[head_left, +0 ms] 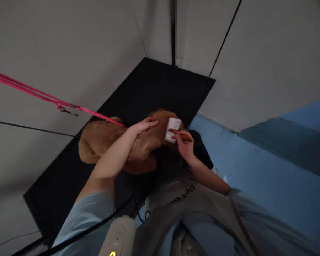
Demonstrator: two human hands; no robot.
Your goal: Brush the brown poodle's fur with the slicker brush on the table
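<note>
Brown dog (106,142) lying on black table (154,89), left hand (145,125) open flat on its back, right hand (185,144) gripping white slicker brush (172,130) (wooden handle) against its fur, pink leash (42,95) taut.

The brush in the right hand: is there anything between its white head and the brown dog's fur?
Nothing visible. The right hand holds the brush with its head right at the brown dog; the left hand rests on the fur beside it, not between them.
</note>
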